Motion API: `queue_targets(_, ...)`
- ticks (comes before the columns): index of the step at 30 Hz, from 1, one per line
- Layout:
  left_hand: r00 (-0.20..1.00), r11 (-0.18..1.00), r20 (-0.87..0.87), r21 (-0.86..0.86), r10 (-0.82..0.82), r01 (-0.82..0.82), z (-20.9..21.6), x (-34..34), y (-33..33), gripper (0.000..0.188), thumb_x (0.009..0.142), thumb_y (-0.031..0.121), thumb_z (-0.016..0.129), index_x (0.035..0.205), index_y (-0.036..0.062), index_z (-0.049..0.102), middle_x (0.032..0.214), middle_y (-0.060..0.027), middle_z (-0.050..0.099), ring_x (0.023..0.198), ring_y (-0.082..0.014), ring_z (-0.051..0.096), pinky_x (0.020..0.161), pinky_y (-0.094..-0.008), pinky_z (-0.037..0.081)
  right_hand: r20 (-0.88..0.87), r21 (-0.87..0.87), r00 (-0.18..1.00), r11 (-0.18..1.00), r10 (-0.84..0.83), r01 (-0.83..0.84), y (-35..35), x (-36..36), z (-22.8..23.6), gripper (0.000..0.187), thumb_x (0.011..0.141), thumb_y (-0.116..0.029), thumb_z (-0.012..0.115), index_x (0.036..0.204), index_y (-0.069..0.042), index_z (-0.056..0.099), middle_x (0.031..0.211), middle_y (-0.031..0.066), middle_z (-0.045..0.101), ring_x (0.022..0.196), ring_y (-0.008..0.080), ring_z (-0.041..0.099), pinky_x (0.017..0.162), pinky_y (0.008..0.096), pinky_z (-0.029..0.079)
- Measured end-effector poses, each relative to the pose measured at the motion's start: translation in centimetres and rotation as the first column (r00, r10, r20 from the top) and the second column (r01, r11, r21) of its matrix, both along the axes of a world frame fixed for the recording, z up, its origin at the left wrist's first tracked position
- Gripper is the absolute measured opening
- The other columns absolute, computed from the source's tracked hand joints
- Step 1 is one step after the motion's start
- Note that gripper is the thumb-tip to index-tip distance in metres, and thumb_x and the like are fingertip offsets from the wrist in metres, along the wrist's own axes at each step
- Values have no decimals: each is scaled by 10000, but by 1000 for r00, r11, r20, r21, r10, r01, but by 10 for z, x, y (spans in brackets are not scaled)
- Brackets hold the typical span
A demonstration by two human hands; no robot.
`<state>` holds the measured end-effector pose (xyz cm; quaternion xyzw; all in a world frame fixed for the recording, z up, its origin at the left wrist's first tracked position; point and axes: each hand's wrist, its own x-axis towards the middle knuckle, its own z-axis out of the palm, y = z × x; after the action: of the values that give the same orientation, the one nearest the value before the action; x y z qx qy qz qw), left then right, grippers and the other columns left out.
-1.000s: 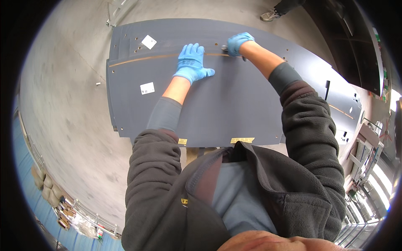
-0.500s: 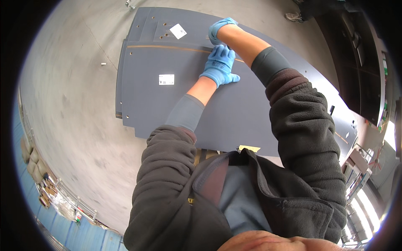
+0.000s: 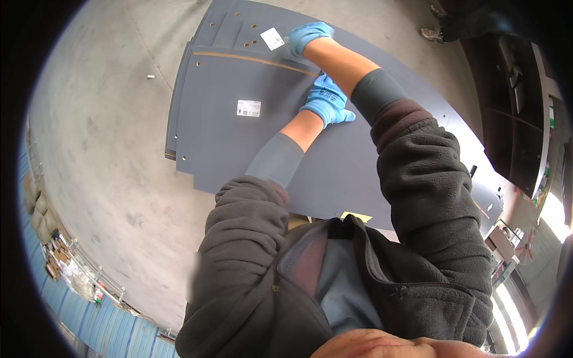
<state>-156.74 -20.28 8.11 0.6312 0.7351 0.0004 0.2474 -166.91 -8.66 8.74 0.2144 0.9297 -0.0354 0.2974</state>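
A stack of dark grey panels (image 3: 227,137) lies below me, with drilled holes along its left side. My left hand (image 3: 327,102), in a blue work glove, rests on the large near panel with its thumb stretched out; the fingertips are partly behind my right forearm. My right hand (image 3: 310,39), gloved alike, is over the far panels, just right of a tilted white label (image 3: 272,39). Motion smears its fingers, so whether they hold anything is hidden. A brown edge strip (image 3: 256,59) runs between the near and far panels. Another white label (image 3: 248,108) sits left of my left hand.
A yellow piece of paper or tape (image 3: 356,217) is at the near panel edge by my body. Dark shelving (image 3: 501,113) stands at the right. A person's shoe (image 3: 431,35) is at the far right. Bags (image 3: 43,216) lie along the left wall.
My right hand has moved left, away from my left hand and toward the tilted label. My left hand stays on the panel. The view has shifted slightly.
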Motion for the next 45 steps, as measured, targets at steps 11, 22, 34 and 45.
queue_targets(11,1000,1000,27,20,6,-7,11,-3,2,1035,751,639,828,1500,23,467,1593,-208,410,1511,-408,324,1296,-491,231,644,308,723,950,-250,54,169,272,29,329,951,-284,729,1246,-158,804,1229,102,781,1129,353,755,910,491,611)
queue_targets(22,999,999,-39,-43,-19,17,9,4,11,1104,775,692,796,1573,27,421,1669,-209,340,1581,-393,241,1328,-501,166,539,161,767,937,-348,311,153,352,39,344,911,-319,787,1194,-125,815,1144,113,799,1004,306,779,851,476,614)
queue_targets(34,940,985,312,-138,141,-102,-40,5,1,898,954,686,599,1634,155,353,1693,-115,403,1579,-302,334,1304,-473,240,184,-555,983,823,-19,120,-14,25,91,353,1015,-365,644,1189,-84,768,1037,100,809,942,281,791,872,458,601)
queue_targets(45,999,999,42,30,10,-12,-8,-1,6,1131,756,653,816,1593,34,372,1642,-215,370,1558,-422,278,1265,-510,305,-147,-445,826,782,-545,436,35,170,55,411,955,-423,581,984,-83,809,784,116,767,797,269,781,817,420,596)
